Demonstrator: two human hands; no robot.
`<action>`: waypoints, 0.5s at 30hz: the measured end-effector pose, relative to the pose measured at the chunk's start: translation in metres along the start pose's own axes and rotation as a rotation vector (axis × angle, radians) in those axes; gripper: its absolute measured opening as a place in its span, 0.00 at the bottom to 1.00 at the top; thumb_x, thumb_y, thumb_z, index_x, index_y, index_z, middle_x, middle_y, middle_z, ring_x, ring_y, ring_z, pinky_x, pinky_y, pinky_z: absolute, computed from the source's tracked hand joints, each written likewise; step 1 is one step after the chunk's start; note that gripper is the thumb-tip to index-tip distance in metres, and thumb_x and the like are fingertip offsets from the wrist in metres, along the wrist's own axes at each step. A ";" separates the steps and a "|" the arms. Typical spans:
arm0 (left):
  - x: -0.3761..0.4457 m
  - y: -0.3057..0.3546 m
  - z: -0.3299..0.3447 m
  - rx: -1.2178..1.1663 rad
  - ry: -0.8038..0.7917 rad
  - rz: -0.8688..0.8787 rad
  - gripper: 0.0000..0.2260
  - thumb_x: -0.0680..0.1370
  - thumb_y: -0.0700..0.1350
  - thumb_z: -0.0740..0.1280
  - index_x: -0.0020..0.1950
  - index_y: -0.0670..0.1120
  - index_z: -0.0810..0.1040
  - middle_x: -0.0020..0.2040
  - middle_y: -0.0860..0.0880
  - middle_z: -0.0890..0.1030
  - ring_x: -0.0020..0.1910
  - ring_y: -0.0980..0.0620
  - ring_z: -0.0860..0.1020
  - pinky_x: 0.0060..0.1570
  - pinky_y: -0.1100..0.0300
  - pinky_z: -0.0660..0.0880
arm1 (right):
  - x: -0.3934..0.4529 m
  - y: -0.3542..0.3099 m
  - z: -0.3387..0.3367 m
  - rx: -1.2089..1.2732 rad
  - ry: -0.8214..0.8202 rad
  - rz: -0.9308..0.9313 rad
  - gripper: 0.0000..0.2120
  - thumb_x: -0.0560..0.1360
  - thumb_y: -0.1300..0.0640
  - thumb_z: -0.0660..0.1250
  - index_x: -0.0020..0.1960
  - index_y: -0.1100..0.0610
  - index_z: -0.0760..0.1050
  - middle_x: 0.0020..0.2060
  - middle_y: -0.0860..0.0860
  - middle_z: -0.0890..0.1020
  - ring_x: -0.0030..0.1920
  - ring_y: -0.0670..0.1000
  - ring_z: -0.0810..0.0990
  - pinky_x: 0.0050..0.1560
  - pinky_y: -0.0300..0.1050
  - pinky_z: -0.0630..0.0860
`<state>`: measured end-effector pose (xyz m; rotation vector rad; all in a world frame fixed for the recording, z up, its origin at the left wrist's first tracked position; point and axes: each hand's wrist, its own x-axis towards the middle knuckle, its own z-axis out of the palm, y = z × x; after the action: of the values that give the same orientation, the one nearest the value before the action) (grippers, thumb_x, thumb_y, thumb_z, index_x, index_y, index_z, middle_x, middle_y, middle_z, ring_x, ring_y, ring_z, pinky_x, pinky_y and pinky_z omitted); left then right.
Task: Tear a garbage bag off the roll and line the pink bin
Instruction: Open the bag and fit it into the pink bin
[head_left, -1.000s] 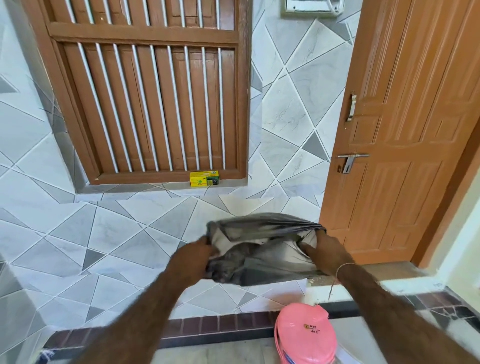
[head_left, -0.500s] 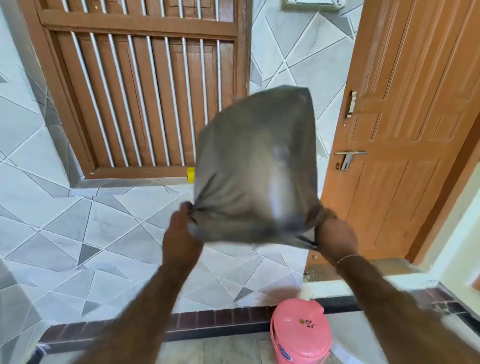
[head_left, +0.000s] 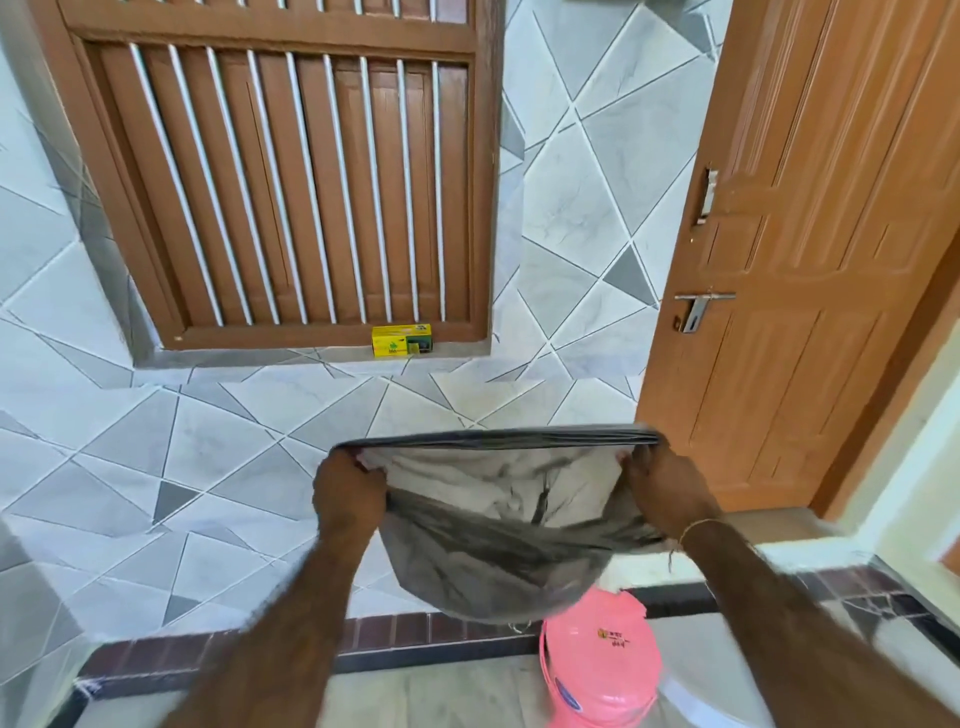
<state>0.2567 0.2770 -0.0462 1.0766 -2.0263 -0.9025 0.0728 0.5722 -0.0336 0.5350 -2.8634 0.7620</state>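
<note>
A thin grey garbage bag (head_left: 493, 540) hangs in the air in front of me, its mouth pulled wide. My left hand (head_left: 349, 491) grips the left edge of the mouth and my right hand (head_left: 667, 486) grips the right edge. The bag's bottom sags down over the top of the pink bin (head_left: 597, 662), which stands on the floor below with its lid on. A yellow box of garbage bags (head_left: 401, 340) sits on the window ledge above.
A brown barred wooden window (head_left: 291, 171) fills the tiled wall ahead. An orange wooden door (head_left: 810, 260) with a metal handle stands at the right. A dark tile skirting (head_left: 415, 631) runs along the wall's foot.
The bag was flung up and puffed out half a second ago. It has come down again and now hangs open between my hands, lower and closer to the bin.
</note>
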 end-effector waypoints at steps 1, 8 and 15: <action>-0.008 0.001 0.000 0.120 0.009 0.117 0.15 0.74 0.38 0.64 0.61 0.42 0.74 0.56 0.39 0.79 0.54 0.36 0.79 0.53 0.46 0.76 | -0.004 -0.001 0.000 0.016 0.033 0.016 0.18 0.77 0.45 0.58 0.58 0.58 0.71 0.48 0.65 0.83 0.48 0.67 0.81 0.47 0.54 0.77; -0.042 -0.031 0.013 0.705 -0.394 0.290 0.25 0.77 0.43 0.64 0.73 0.50 0.61 0.63 0.43 0.72 0.58 0.41 0.79 0.56 0.48 0.77 | -0.033 0.048 0.044 -0.160 -0.249 0.145 0.19 0.73 0.55 0.63 0.63 0.59 0.71 0.56 0.61 0.81 0.55 0.63 0.80 0.54 0.52 0.78; -0.031 0.023 0.019 0.466 -0.289 0.244 0.23 0.75 0.42 0.63 0.69 0.46 0.64 0.61 0.39 0.73 0.58 0.35 0.77 0.56 0.43 0.75 | -0.019 0.053 0.018 -0.085 -0.079 0.113 0.17 0.74 0.55 0.65 0.60 0.63 0.72 0.53 0.63 0.81 0.53 0.65 0.80 0.53 0.53 0.77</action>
<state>0.2460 0.3188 -0.0451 0.9382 -2.6281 -0.4892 0.0706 0.6120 -0.0769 0.4045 -3.0048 0.6445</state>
